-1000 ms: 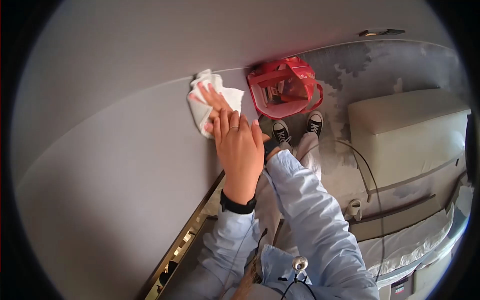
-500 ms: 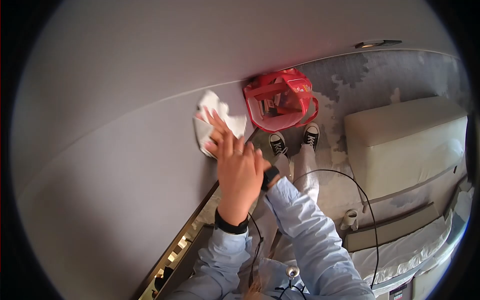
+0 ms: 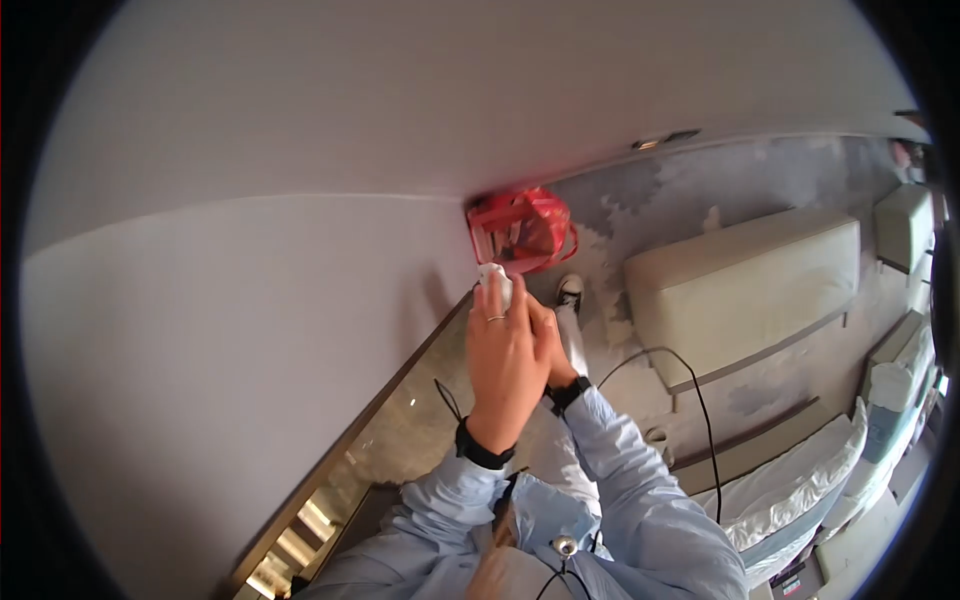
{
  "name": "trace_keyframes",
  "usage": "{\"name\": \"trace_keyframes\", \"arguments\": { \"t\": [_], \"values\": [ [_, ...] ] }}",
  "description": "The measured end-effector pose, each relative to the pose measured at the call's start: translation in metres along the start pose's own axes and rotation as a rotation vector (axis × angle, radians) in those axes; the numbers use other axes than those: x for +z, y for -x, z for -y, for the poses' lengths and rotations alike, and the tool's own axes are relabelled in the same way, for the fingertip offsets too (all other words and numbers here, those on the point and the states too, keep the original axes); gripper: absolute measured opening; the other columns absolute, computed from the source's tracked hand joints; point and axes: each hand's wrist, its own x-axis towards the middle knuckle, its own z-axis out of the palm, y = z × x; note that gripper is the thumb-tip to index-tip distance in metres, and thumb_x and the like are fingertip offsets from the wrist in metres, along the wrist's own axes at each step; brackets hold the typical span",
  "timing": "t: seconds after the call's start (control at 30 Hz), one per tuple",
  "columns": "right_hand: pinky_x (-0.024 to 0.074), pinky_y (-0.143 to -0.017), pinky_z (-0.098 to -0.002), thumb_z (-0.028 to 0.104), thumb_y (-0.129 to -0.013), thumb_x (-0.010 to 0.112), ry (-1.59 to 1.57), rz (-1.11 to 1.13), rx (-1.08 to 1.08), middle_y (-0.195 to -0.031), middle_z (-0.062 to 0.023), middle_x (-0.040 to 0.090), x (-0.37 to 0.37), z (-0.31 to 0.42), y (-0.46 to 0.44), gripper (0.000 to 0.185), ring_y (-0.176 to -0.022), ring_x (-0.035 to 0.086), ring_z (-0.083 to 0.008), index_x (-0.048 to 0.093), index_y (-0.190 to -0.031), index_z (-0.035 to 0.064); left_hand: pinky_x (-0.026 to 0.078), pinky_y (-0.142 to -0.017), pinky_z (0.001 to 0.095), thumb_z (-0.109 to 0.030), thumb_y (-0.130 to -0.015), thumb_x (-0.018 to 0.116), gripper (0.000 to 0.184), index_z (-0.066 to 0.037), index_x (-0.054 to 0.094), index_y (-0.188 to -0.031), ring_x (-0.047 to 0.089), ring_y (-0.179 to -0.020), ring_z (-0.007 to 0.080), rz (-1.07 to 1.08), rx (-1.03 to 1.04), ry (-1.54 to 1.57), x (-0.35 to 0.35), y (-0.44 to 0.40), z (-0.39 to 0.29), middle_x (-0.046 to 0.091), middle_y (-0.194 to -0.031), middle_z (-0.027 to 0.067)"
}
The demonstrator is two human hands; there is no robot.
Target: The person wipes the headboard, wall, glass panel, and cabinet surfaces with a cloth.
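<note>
A crumpled white cloth point(image 3: 492, 277) shows at the fingertips of both hands, just beyond the edge of a pale surface point(image 3: 300, 330). My left hand point(image 3: 500, 355), with a ring on one finger, lies over the cloth with its fingers pressed round it. Behind it, my right hand point(image 3: 545, 330) is closed against the same cloth and partly covered by the left. Most of the cloth is hidden between the palms. Just past the fingertips, a red bag point(image 3: 540, 222) with handles stands open on the floor.
A long beige bench point(image 3: 740, 280) stands on the patterned carpet to the right. A black cable point(image 3: 690, 380) loops beside my right arm. Bedding point(image 3: 790, 500) lies at lower right. A brown edge point(image 3: 370, 415) borders the pale surface.
Both hands have come off the pale surface toward its edge. The cloth, spread flat before, is now bunched between them. The view has shifted, showing more bench and bedding.
</note>
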Motion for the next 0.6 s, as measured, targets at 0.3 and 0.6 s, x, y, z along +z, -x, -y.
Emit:
{"name": "trace_keyframes", "arguments": {
  "t": [0.3, 0.6],
  "values": [
    [0.0329, -0.106, -0.0370, 0.007, -0.093, 0.046, 0.052, -0.313, -0.840, -0.145, -0.0197, 0.036, 0.043, 0.277, 0.090, 0.056, -0.133, 0.037, -0.0280, 0.027, -0.146, 0.0019, 0.034, -0.102, 0.0496, -0.039, -0.086, 0.063, 0.070, 0.006, 0.038, -0.134, 0.045, -0.120, 0.0447, -0.257, 0.457, 0.284, -0.171, -0.013, -0.084, 0.046, -0.132, 0.0252],
    [0.0083, -0.111, -0.0559, 0.012, -0.091, 0.044, 0.874, -0.211, -1.440, -0.149, -0.0285, 0.022, 0.006, 0.419, 0.084, 0.052, -0.141, 0.011, -0.0456, 0.036, -0.142, 0.0036, 0.041, -0.098, 0.0466, -0.012, -0.085, 0.059, 0.020, -0.003, 0.065, -0.103, 0.063, -0.097, 0.0327, -0.660, 0.673, 0.574, -0.277, -0.062, -0.162, 0.067, -0.102, 0.0109]
  ]
}}
